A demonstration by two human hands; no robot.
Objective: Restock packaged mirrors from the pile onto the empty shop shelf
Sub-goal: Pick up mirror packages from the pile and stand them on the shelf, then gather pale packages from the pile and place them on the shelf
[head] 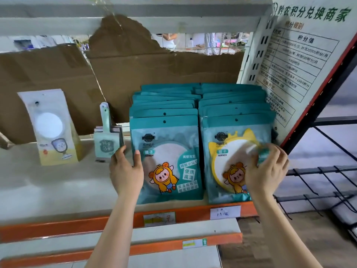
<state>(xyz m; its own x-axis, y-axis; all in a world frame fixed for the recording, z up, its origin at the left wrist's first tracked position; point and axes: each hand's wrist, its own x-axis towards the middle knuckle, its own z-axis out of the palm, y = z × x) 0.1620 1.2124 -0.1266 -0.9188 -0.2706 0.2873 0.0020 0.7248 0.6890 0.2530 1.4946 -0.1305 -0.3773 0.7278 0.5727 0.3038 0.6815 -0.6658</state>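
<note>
Two rows of teal packaged mirrors stand upright on the shop shelf. The left row shows a pale round mirror in front; the right row shows a yellow-rimmed one. My left hand grips the left edge of the left row's front pack, thumb on its face. My right hand rests on the right side of the right row's front pack, fingers blurred and curled at its edge. No loose pile is in view.
A tall cream mirror box and a small handled mirror pack stand left on the shelf. Torn cardboard lines the back. A white notice board leans at right. Orange shelf lips carry price tags.
</note>
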